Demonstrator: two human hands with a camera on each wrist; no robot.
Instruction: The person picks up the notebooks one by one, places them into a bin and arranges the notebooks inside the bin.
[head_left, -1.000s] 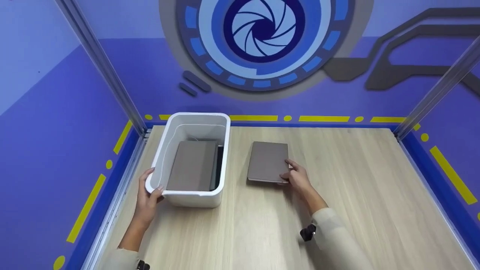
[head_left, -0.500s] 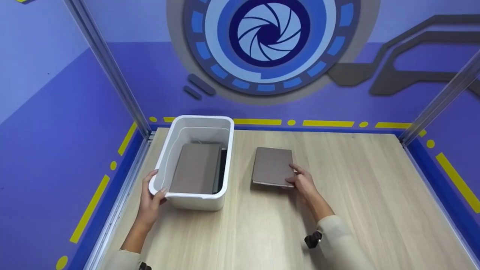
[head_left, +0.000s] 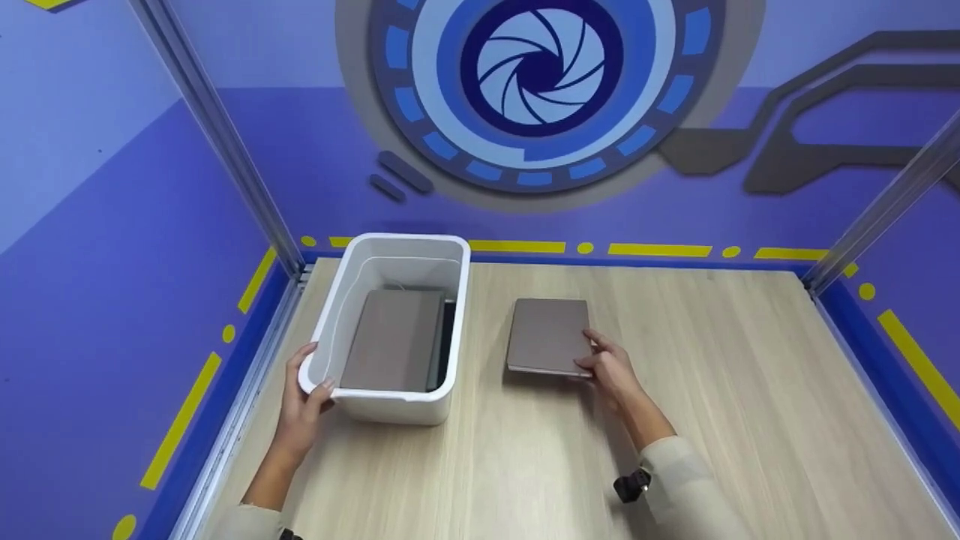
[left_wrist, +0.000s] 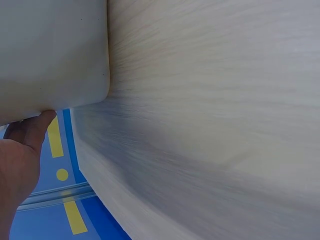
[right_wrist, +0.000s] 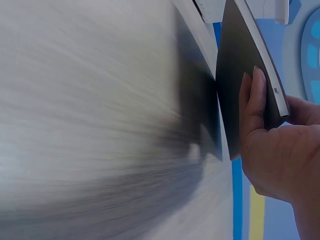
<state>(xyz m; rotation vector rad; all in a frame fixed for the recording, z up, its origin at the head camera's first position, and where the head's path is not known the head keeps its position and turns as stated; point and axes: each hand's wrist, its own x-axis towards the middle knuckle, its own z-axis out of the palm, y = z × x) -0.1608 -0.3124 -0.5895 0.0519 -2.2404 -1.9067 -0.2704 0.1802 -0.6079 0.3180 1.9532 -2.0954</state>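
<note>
My left hand (head_left: 301, 409) grips the near left corner of a white plastic bin (head_left: 394, 409), thumb on the front rim and fingers along the left side. Inside the bin lies a brown-grey, flat book-like thing (head_left: 394, 337), with darker items partly hidden beneath and beside it. To the right of the bin, my right hand (head_left: 613, 371) pinches the near right corner of a taupe notebook (head_left: 549, 336) with pale page edges. In the right wrist view, fingers (right_wrist: 257, 95) lie against the notebook's underside, which is tilted and raised above the tabletop.
A light wood table (head_left: 525, 465) carries everything. Blue-purple printed walls (head_left: 675, 217) stand at the back and sides, with metal posts (head_left: 225, 142) in the corners. The bin is close to the back wall, near the left edge.
The head view has shifted a little, moving the scene right and down. The notebook has moved slightly right and nearer in my right hand. My left hand keeps its hold on the bin.
</note>
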